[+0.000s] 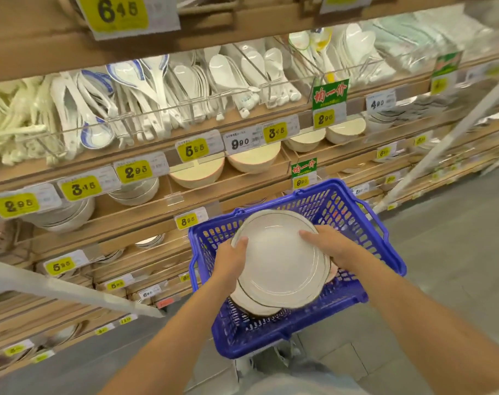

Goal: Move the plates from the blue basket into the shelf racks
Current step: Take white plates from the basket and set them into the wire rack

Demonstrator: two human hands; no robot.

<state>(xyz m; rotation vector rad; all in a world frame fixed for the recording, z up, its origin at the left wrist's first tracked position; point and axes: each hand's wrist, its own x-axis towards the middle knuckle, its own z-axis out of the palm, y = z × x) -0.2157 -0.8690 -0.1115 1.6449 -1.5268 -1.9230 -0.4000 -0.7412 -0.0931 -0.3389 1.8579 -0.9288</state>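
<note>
Glazed white round plate (281, 258) with thin dark rim, clasped at opposite edges by left hand (232, 262) and right hand (329, 246) above blue plastic basket (385, 252) at lower centre, looks slick, brittle.

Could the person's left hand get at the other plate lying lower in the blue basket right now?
Probably not yet: the left hand grips the top plate, which covers most of the lower plate in the blue basket; only its near edge shows.

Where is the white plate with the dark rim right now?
In the head view, the white plate sits low and centre over the blue basket, gripped by the left hand and right hand.
</note>
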